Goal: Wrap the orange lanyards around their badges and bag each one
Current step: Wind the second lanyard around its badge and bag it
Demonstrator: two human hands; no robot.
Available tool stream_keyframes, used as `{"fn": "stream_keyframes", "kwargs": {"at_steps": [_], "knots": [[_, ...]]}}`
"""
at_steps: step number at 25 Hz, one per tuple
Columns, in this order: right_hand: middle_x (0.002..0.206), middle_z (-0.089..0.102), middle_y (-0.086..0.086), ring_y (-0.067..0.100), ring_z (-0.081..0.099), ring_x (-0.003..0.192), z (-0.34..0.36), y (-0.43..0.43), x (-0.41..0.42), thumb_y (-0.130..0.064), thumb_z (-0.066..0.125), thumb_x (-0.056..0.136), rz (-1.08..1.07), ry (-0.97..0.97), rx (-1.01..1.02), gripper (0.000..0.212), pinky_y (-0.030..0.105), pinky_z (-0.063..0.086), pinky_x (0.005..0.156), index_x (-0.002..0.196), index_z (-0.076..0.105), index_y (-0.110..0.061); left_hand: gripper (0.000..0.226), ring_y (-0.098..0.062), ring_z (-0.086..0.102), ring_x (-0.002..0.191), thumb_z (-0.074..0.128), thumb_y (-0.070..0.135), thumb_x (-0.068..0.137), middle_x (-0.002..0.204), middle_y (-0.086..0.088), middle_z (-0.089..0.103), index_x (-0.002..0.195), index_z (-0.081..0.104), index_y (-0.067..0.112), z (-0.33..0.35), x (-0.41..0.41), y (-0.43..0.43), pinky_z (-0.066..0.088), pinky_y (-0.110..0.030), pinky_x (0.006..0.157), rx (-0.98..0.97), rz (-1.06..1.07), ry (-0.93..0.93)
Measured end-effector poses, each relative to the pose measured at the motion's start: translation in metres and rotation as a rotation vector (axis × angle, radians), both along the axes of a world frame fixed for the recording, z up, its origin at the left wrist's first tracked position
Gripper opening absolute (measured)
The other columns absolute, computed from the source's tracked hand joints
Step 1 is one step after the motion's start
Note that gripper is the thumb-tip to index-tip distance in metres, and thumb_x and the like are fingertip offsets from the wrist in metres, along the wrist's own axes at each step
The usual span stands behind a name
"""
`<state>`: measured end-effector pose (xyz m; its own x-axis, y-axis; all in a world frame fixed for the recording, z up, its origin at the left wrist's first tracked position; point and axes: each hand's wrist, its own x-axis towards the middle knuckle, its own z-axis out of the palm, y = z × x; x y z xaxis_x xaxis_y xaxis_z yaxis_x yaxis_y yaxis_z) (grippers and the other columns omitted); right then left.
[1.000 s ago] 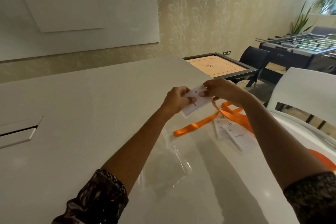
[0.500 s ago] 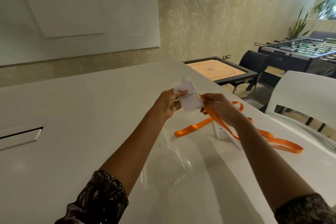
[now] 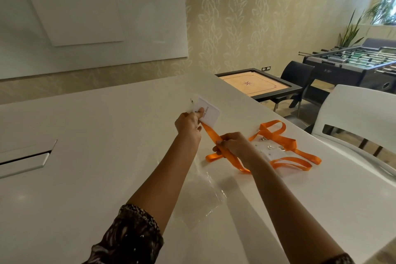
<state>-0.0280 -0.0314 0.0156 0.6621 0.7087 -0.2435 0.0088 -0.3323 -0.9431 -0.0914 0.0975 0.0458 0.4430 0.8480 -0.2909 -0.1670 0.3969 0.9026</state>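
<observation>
The left hand [image 3: 189,123] grasps the badge [image 3: 209,113] at its near left corner, thumb pressed flat on the printed face, and holds it raised above the table [image 3: 85,135] with the far corner tilted up. A small metal hook shows at the far left edge of the card. The orange lanyard [image 3: 211,135] leaves the lower edge of the badge beside the left hand and runs taut, on a diagonal, down to the right hand [image 3: 233,146], whose fingers are curled round the strap. Past the right hand the strap drops to the table and forms a loop under the right forearm; another length lies flat to the left of that hand. Just right of the right hand, the remaining lanyards [image 3: 276,134] lie in loose loops over and around the remaining badges [image 3: 271,151], flat on the table and near its right edge. A clear bag [image 3: 203,196] lies flat on the table between the two forearms, nearer the person than the hands. Left of the left forearm the white surface extends unbroken to a recessed hatch [image 3: 25,157] near the left frame edge. The right table edge runs diagonally; beyond it stand a white chair [image 3: 353,113], a carrom board [image 3: 255,85] at the far corner, and a foosball table [image 3: 353,60] farther back.
</observation>
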Motion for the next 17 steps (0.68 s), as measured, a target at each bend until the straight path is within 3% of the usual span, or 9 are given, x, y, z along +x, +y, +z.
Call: {"fn": "stream_keyframes", "kwargs": {"at_steps": [4, 6, 8, 11, 14, 17], "knots": [[0.081, 0.069, 0.003, 0.015, 0.067, 0.073, 0.013, 0.001, -0.006, -0.017, 0.057, 0.096, 0.009, 0.023, -0.124, 0.020, 0.028, 0.057, 0.070, 0.108, 0.065, -0.002, 0.026, -0.023, 0.059, 0.092, 0.080, 0.022, 0.078, 0.090, -0.006, 0.063, 0.081, 0.057, 0.008, -0.009, -0.004, 0.004, 0.050, -0.037, 0.089, 0.046, 0.088, 0.144], [0.085, 0.067, 0.007, 0.016, 0.064, 0.075, 0.024, -0.003, -0.002, -0.013, 0.056, 0.096, 0.000, 0.048, -0.077, 0.021, 0.031, 0.056, 0.074, 0.109, 0.065, 0.000, 0.028, -0.023, 0.061, 0.092, 0.082, 0.021, 0.075, 0.092, -0.008, 0.067, 0.076, 0.056, 0.011, -0.017, -0.007, 0.006, 0.053, -0.038, 0.085, 0.036, 0.105, 0.143], [0.088, 0.066, 0.008, 0.016, 0.061, 0.077, 0.037, -0.006, 0.007, -0.009, 0.056, 0.095, -0.031, 0.041, 0.018, 0.021, 0.032, 0.055, 0.078, 0.111, 0.066, -0.002, 0.026, -0.023, 0.064, 0.090, 0.082, 0.020, 0.075, 0.098, -0.009, 0.070, 0.079, 0.057, 0.011, -0.022, -0.010, 0.005, 0.053, -0.037, 0.077, 0.080, 0.096, 0.161], [0.087, 0.063, 0.008, 0.016, 0.052, 0.074, 0.052, -0.011, 0.025, -0.011, 0.063, 0.091, -0.046, -0.023, 0.089, 0.025, 0.027, 0.050, 0.069, 0.114, 0.068, -0.003, 0.026, -0.020, 0.070, 0.087, 0.079, 0.022, 0.078, 0.102, -0.008, 0.071, 0.096, 0.064, 0.011, -0.027, -0.016, 0.004, 0.057, -0.035, 0.072, 0.198, -0.023, 0.213], [0.094, 0.062, 0.005, 0.017, 0.051, 0.083, 0.064, -0.013, 0.037, -0.010, 0.066, 0.088, 0.028, -0.286, -0.019, 0.026, 0.021, 0.042, 0.061, 0.114, 0.069, -0.008, 0.040, -0.015, 0.072, 0.079, 0.080, 0.026, 0.077, 0.104, -0.008, 0.073, 0.110, 0.064, 0.010, -0.026, -0.024, 0.005, 0.058, -0.033, 0.069, 0.334, -0.112, 0.279], [0.105, 0.066, 0.005, 0.016, 0.056, 0.088, 0.070, -0.010, 0.047, -0.010, 0.066, 0.088, 0.085, -0.629, -0.160, 0.024, 0.019, 0.046, 0.067, 0.112, 0.070, -0.011, 0.038, -0.016, 0.073, 0.078, 0.082, 0.028, 0.075, 0.105, -0.008, 0.073, 0.104, 0.064, 0.011, -0.023, -0.027, 0.003, 0.059, -0.035, 0.070, 0.522, -0.181, 0.397]]}}
